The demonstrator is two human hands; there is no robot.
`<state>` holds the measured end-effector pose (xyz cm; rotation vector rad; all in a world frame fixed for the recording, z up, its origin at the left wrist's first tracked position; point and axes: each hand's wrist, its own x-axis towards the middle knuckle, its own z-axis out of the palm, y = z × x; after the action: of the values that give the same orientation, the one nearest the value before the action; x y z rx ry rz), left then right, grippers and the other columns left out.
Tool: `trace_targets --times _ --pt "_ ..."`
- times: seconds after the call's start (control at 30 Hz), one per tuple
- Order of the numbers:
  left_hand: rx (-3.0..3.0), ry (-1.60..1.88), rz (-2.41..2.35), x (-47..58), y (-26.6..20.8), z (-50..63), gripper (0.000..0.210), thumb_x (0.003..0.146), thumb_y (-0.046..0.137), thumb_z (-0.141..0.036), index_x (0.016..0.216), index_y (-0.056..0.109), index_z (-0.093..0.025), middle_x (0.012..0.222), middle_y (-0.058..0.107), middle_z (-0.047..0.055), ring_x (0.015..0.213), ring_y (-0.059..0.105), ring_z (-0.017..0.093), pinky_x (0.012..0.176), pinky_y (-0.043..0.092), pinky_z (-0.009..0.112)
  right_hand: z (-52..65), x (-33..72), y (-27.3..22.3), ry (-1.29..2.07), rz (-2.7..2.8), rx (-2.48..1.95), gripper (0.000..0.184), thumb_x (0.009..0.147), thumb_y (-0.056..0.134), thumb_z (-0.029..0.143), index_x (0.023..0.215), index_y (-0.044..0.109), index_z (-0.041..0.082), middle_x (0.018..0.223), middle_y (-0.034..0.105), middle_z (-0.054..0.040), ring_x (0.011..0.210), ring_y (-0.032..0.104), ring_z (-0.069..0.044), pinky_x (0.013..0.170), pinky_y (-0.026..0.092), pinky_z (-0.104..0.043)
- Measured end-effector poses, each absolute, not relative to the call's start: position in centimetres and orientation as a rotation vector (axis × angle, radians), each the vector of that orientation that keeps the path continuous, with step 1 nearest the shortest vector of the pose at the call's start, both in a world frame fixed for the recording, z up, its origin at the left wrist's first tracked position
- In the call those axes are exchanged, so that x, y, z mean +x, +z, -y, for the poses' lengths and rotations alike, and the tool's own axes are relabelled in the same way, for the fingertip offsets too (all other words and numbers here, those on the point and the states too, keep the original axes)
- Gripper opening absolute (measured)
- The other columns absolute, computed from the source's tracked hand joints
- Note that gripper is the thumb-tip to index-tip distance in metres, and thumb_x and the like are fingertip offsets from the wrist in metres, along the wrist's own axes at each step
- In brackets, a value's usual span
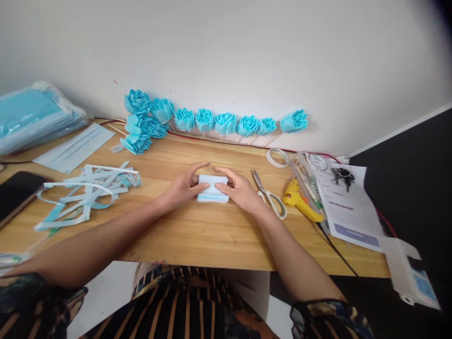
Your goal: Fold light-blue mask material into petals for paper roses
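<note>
A small stack of pale blue and white fabric pieces (213, 192) sits in the middle of the wooden table (169, 240), with several layers showing along its front edge. My left hand (184, 187) grips its left side, thumb on top and index finger stretched out behind. From the right, my right hand (240, 189) holds it the same way, its thumb pressed on the upper layer. The fingertips beneath the sides are partly hidden. Just right of my right hand lie scissors (269, 197) with pale handles, blades pointing to the wall.
Blue fabric flowers (226, 123) on sticks line the wall. Cut strips (88, 190), a flat face mask (76, 147), a bag of masks (38, 115) and a phone (19, 190) lie left. To the right are a tape roll (278, 158), yellow glue gun (300, 201), paper (348, 202) and keys (343, 176).
</note>
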<state>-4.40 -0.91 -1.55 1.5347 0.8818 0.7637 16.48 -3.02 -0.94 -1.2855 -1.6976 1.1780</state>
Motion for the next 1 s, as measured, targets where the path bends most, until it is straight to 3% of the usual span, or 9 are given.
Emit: trace_targets --times 0.1,0.2,0.3,0.43,0.63,0.77,0.9,1.0 --pt "1.658 0.650 -0.936 -4.6 -1.2 1.0 0.075 0.087 0.062 -0.031 0.152 0.029 -0.015 0.052 0.048 -0.009 0.045 0.045 0.009 0.044 0.031 0.018 2.9 17.2 -0.6 1.312 1.754 -1.270 0.053 0.083 0.066 0.032 0.135 0.055 0.025 0.109 0.072 -0.0041 0.079 0.065 -0.015 0.067 0.051 -0.028" --pt "1.935 0.707 -1.078 -5.0 -1.2 1.0 0.066 0.089 0.059 -0.028 0.149 0.035 -0.017 0.059 0.057 -0.006 0.051 0.049 0.011 0.050 0.035 0.021 2.9 17.2 -0.4 1.139 1.898 -1.355 0.050 0.082 0.067 0.026 0.131 0.059 0.025 0.124 0.069 -0.0047 0.091 0.066 -0.018 0.079 0.052 -0.032" --pt "2.274 0.924 -1.154 -5.2 -1.1 1.1 0.051 0.089 0.058 -0.026 0.139 0.049 -0.020 0.079 0.068 0.001 0.069 0.059 0.015 0.067 0.045 0.026 3.0 16.9 -0.2 0.884 2.018 -1.469 0.047 0.082 0.066 0.020 0.128 0.062 0.027 0.127 0.068 -0.0026 0.100 0.066 -0.019 0.090 0.049 -0.035" --pt "2.553 0.912 -0.793 -4.9 -1.0 1.2 0.027 0.094 0.052 -0.027 0.116 0.065 -0.017 0.102 0.072 0.010 0.096 0.064 0.022 0.086 0.049 0.037 3.1 16.4 -0.1 0.760 2.095 -1.536 0.046 0.083 0.064 0.019 0.129 0.062 0.027 0.116 0.073 -0.0024 0.089 0.067 -0.018 0.086 0.048 -0.033" --pt "2.673 0.662 -0.590 -4.6 -1.6 1.1 0.022 0.094 0.051 -0.024 0.095 0.072 -0.016 0.103 0.072 0.011 0.097 0.064 0.024 0.087 0.050 0.039 3.0 16.4 -0.3 0.700 2.109 -1.524 0.040 0.088 0.064 0.024 0.127 0.063 0.023 0.100 0.074 -0.0038 0.086 0.066 -0.017 0.081 0.047 -0.030" --pt "2.678 0.661 -0.586 -4.7 -1.8 1.0 0.023 0.094 0.052 -0.025 0.091 0.073 -0.017 0.102 0.071 0.011 0.094 0.062 0.024 0.084 0.050 0.038 1.8 19.4 0.4 0.374 2.039 -1.599 0.032 0.093 0.055 0.025 0.123 0.065 0.022 0.106 0.073 -0.0057 0.090 0.065 -0.018 0.082 0.046 -0.030" --pt "2.630 0.689 -0.599 -4.7 -1.8 0.9 0.022 0.093 0.053 -0.025 0.090 0.074 -0.019 0.100 0.071 0.010 0.094 0.062 0.022 0.084 0.049 0.037 -0.2 24.9 2.2 -0.013 1.881 -1.979 0.033 0.094 0.045 0.023 0.120 0.066 0.018 0.114 0.072 -0.0104 0.100 0.064 -0.023 0.086 0.045 -0.032" --pt "2.609 0.705 -0.609 -4.6 -2.0 0.9 0.021 0.092 0.053 -0.024 0.093 0.074 -0.019 0.100 0.071 0.010 0.095 0.063 0.023 0.085 0.049 0.037 -1.4 28.2 2.9 -0.173 1.920 -2.354 0.032 0.094 0.044 0.023 0.111 0.070 0.015 0.108 0.073 -0.0164 0.098 0.065 -0.026 0.081 0.043 -0.032"
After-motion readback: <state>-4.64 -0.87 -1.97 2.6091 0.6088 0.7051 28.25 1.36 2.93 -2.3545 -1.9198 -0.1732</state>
